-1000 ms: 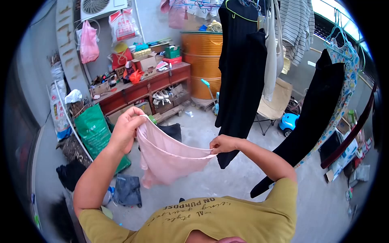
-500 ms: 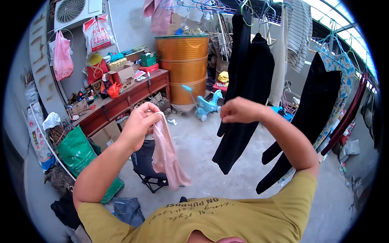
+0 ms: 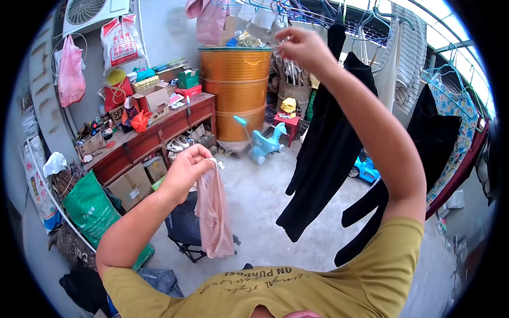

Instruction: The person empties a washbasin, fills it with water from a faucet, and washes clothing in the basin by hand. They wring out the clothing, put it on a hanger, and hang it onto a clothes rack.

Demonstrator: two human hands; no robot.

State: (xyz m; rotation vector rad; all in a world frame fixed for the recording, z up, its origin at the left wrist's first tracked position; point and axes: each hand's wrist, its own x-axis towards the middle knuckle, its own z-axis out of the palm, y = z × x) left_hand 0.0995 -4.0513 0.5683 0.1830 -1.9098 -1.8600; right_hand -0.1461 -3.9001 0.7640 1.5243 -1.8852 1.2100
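My left hand [image 3: 190, 168] is closed on the top edge of a thin pink garment [image 3: 213, 217], which hangs down in loose folds; its exact kind I cannot make out. My right hand [image 3: 305, 49] is raised to the lower edge of a cluster of plastic clothes hangers [image 3: 275, 7], its fingers loosely bent and apart with nothing visible in them. Beside my right forearm, black trousers [image 3: 323, 153] hang from the line. More black clothing [image 3: 432, 124] hangs farther right.
A dark folding stool [image 3: 185, 225] stands below the pink garment. A red-brown wooden desk [image 3: 154, 132] holds clutter, next to a large orange drum [image 3: 233, 90]. A blue ride-on toy [image 3: 262, 143] and a blue toy car [image 3: 365, 168] are on the floor. A green sack [image 3: 90, 204] leans at left.
My right hand has risen from beside the black trousers toward the hangers. My left hand still grips the pink garment, which now hangs straighter. The view has shifted slightly.
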